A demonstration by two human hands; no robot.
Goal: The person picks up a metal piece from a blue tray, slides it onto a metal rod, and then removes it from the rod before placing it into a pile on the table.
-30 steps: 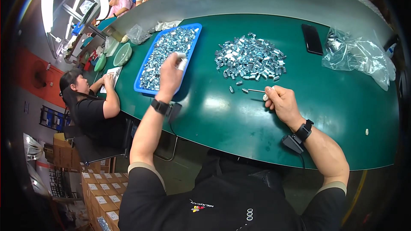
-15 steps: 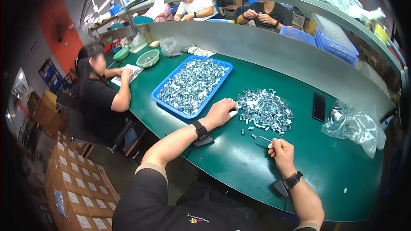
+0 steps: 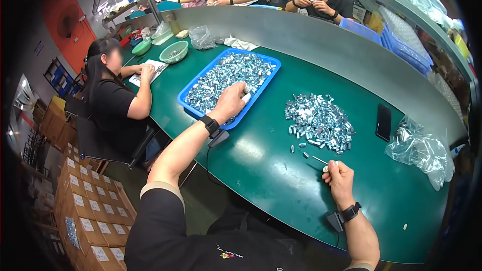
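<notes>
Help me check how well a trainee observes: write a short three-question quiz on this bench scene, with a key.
1. What is the right hand holding?
2. True or false: the black phone lies between the loose pile and the clear plastic bag.
3. Fill in the colour: the left hand is over a ____ tray filled with small shiny pieces.

Key:
1. A thin metal rod; the fingers hide its gripped end.
2. True.
3. Blue.
</notes>
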